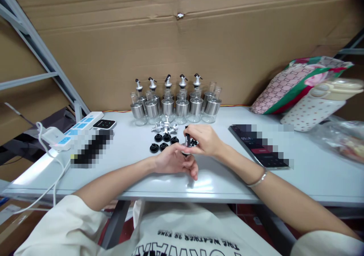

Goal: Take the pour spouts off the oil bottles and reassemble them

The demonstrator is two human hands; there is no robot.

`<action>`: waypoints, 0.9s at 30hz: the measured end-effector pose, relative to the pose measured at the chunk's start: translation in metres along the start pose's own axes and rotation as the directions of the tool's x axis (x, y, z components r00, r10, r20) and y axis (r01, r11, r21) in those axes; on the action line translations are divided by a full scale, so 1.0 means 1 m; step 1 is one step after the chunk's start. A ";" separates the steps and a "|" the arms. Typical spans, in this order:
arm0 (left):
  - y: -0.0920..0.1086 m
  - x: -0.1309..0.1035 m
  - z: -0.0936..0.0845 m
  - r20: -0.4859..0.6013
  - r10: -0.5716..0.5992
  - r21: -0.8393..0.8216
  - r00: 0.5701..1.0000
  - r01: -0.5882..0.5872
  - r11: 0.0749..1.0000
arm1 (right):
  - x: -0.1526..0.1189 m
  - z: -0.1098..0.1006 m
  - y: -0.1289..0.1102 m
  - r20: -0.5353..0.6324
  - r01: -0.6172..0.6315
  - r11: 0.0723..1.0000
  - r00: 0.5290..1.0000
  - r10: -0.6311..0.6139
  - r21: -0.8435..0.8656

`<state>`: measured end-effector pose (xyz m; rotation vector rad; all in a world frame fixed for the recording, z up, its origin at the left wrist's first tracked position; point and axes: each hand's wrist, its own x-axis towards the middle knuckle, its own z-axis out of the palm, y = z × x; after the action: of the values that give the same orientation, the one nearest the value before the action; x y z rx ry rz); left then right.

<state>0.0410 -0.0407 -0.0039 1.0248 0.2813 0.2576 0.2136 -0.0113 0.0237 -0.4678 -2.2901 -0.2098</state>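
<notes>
My left hand (174, 160) is closed round the lower part of a pour spout (187, 140), its thumb and index finger at the base. From above, my right hand (205, 139) pinches the same spout by its black upper part; the fingers hide most of it. Just beyond my left hand lie several black round stoppers (163, 146). A small heap of silver spout tops (165, 127) sits behind them. Tiny black pieces (193, 142) lie by my right fingers, partly covered. Farther back stand several glass bottles with steel sleeves (182, 107); rear ones carry fitted pour spouts (182, 80).
A power strip (82, 127) with white cables and a small black-topped device (104, 124) lie at left. At right are a phone (257, 146), a patterned bag (290, 85), a dotted bottle (315, 104) and a plastic bag (341, 138). Cardboard (119, 47) walls the back.
</notes>
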 end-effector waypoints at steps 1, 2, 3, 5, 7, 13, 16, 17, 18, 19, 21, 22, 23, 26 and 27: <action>0.000 0.000 0.000 -0.004 -0.003 -0.009 1.000 0.003 1.000 | -0.001 0.001 0.000 -0.004 -0.003 1.000 1.000 0.003 -0.019; 0.000 0.000 0.000 -0.003 -0.004 -0.017 1.000 0.004 1.000 | -0.001 0.002 0.000 -0.007 -0.003 0.999 1.000 0.002 -0.038; 0.000 0.000 0.000 0.003 -0.005 -0.023 1.000 0.005 1.000 | -0.002 0.003 0.000 -0.007 0.000 0.998 1.000 -0.001 -0.055; 0.000 -0.001 -0.001 0.022 0.000 -0.038 1.000 0.000 0.999 | -0.002 0.005 -0.001 0.010 0.006 0.997 1.000 -0.005 -0.080; 0.001 -0.002 -0.001 0.027 0.004 -0.059 1.000 -0.002 0.998 | -0.002 0.006 -0.002 0.036 0.000 0.996 0.999 0.003 -0.085; 0.003 -0.004 -0.002 0.034 -0.032 -0.033 0.999 0.033 0.999 | 0.002 0.007 -0.007 0.065 0.047 0.997 0.997 -0.043 -0.065; 0.004 -0.006 -0.001 0.048 -0.059 -0.004 0.997 0.060 0.998 | 0.004 0.007 -0.009 0.060 0.063 0.996 0.996 -0.059 -0.064; 0.005 -0.006 -0.001 0.053 -0.065 0.001 0.997 0.065 0.998 | 0.004 0.006 -0.010 0.061 0.065 0.996 0.996 -0.061 -0.066; 0.005 -0.007 0.000 0.055 -0.066 0.004 0.996 0.066 0.998 | 0.004 0.006 -0.010 0.061 0.068 0.995 0.996 -0.064 -0.071; 0.005 -0.007 0.000 0.054 -0.065 0.006 0.996 0.065 0.998 | 0.004 0.006 -0.011 0.057 0.074 0.994 0.996 -0.069 -0.079; 0.006 -0.007 0.002 0.048 -0.067 0.017 0.997 0.067 0.998 | 0.004 0.005 -0.011 0.034 0.098 0.989 0.995 -0.094 -0.109; 0.007 -0.008 0.002 0.043 -0.070 0.024 0.997 0.069 0.997 | 0.004 0.005 -0.010 0.020 0.112 0.985 0.994 -0.110 -0.130; 0.007 -0.008 0.003 0.035 -0.072 0.031 0.997 0.071 0.997 | 0.004 0.004 -0.010 0.009 0.124 0.981 0.992 -0.124 -0.150; 0.007 -0.008 0.004 0.026 -0.071 0.035 0.997 0.070 0.997 | 0.003 0.003 -0.009 0.005 0.130 0.972 0.991 -0.132 -0.196; 0.006 -0.008 0.004 0.027 -0.068 0.027 0.997 0.068 0.997 | 0.002 0.003 -0.009 0.009 0.127 0.969 0.992 -0.129 -0.211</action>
<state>0.0343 -0.0435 0.0046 1.0420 0.2943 0.1784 0.2066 -0.0182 0.0230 -0.4257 -2.3055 -0.5224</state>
